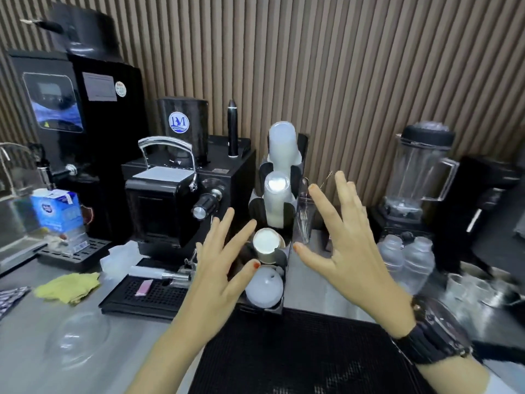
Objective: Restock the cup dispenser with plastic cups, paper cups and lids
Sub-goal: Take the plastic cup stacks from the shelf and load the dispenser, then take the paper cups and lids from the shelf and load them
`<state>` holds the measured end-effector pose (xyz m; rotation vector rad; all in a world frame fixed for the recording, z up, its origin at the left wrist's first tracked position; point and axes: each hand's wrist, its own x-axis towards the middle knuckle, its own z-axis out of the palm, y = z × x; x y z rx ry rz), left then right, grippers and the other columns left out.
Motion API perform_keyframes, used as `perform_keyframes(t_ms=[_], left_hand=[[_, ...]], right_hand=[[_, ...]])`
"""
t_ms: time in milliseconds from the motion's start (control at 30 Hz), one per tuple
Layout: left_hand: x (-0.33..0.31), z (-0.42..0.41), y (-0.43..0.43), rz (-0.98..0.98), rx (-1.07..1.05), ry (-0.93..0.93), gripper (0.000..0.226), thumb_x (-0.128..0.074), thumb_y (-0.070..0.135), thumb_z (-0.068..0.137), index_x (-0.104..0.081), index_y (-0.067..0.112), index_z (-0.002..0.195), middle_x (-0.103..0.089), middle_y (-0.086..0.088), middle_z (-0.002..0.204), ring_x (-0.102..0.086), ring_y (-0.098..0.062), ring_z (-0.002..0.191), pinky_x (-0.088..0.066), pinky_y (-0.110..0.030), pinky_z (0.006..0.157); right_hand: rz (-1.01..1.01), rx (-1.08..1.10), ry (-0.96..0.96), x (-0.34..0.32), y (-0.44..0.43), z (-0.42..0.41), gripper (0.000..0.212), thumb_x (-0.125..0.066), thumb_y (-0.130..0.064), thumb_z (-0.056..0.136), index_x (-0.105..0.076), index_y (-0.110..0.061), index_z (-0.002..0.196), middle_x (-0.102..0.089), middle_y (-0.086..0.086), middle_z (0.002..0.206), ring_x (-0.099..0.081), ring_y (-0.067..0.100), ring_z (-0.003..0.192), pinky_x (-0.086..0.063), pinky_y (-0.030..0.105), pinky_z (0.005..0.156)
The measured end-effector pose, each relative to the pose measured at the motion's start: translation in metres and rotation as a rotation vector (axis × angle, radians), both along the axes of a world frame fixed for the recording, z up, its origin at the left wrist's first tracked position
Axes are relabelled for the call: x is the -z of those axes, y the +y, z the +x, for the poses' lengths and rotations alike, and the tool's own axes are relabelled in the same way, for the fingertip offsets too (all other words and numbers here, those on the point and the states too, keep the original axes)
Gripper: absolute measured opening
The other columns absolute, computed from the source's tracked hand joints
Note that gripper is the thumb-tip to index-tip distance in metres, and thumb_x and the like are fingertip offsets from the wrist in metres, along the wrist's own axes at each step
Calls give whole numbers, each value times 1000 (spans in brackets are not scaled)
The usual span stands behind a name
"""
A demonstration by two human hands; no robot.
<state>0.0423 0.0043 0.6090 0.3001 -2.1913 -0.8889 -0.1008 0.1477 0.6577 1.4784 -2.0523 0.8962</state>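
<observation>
A black tiered cup dispenser (301, 163) stands on the counter in the middle of the view. Its top two slots hold stacks of translucent plastic cups (281, 146), the second stack (276, 199) just below the first. Under those sits a stack of paper cups (266, 243), and the lowest slot holds a pile of frosted lids (264, 288). My left hand (218, 268) hovers open just left of the paper cups and lids. On the dispenser's right side is my right hand (343, 237), open with fingers spread, a dark watch on its wrist. Neither hand holds anything.
A black coffee grinder (181, 200) and drip tray (147, 294) stand left of the dispenser. A blender (417, 172) and clear bottles (406, 257) are on the right. A yellow cloth (68, 287), a milk carton (61, 216) and a clear dome lid (79, 336) are at left. A black mat (298, 356) covers the near counter.
</observation>
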Motion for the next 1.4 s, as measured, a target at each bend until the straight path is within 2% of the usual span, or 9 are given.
perform_keyframes(t_ms=[67, 233, 567, 700, 900, 1033, 1200, 1300, 1400], left_hand=[[1, 11, 5, 49, 4, 14, 51, -34, 64, 78, -20, 64, 128, 3, 36, 147, 10, 7, 138, -11, -57, 114], [11, 37, 11, 47, -82, 59, 57, -27, 77, 75, -20, 62, 129, 1, 32, 150, 8, 2, 140, -6, -55, 115], [46, 71, 15, -1, -297, 140, 53, -37, 58, 78, -21, 61, 129, -2, 27, 151, 8, 4, 139, -11, -52, 115], [76, 81, 9, -60, -324, 163, 55, -35, 68, 77, -21, 60, 129, 0, 27, 151, 10, 3, 139, -8, -50, 116], [147, 91, -7, -147, -310, 187, 54, -28, 74, 76, -19, 64, 128, 3, 31, 150, 11, 4, 139, -8, -50, 116], [197, 91, -18, -250, -294, 199, 54, -33, 65, 77, -16, 63, 128, 3, 28, 151, 12, 4, 138, -6, -51, 116], [253, 95, -35, -424, -312, 213, 57, -31, 63, 76, -10, 64, 129, 2, 20, 153, 11, -3, 141, -3, -39, 115], [280, 104, -37, -478, -305, 285, 58, -30, 63, 75, -10, 64, 129, -2, 18, 153, 5, -7, 142, -4, -35, 113], [309, 115, -31, -589, -330, 393, 57, -30, 61, 77, -10, 59, 131, -7, 14, 152, 2, -12, 143, -6, -41, 115]], right_hand=[[16, -8, 0, 1, 4, 15, 78, -46, -56, 77, 1, -55, 139, 15, -9, 154, 17, 17, 142, 2, 49, 112], [62, -83, 32, 9, 0, 43, 78, -47, -56, 77, 3, -59, 137, 21, -15, 153, 22, 14, 140, 8, 45, 109], [69, -291, 90, 58, -33, 71, 78, -46, -57, 76, 4, -59, 136, 19, -11, 154, 24, 15, 140, 8, 45, 106], [56, -318, 106, 90, -40, 83, 78, -43, -60, 75, 8, -61, 134, 24, -18, 150, 28, 11, 138, 8, 46, 108], [-46, -252, 184, 165, -49, 98, 78, -43, -59, 75, 2, -56, 139, 10, -9, 156, 19, 15, 141, 6, 46, 106], [-55, -209, 245, 221, -53, 104, 75, -42, -59, 76, -3, -53, 140, 6, -3, 157, 15, 20, 142, 3, 49, 106], [-63, -48, 403, 273, -50, 110, 72, -35, -62, 74, -10, -51, 140, -3, 5, 157, 8, 32, 142, -2, 57, 104], [-78, 3, 429, 295, -44, 119, 73, -33, -64, 72, -6, -53, 139, 5, 3, 157, 12, 31, 141, -2, 61, 107], [-163, 75, 531, 322, -36, 131, 74, -37, -60, 74, -7, -51, 141, 5, 5, 157, 11, 34, 141, -3, 64, 107]])
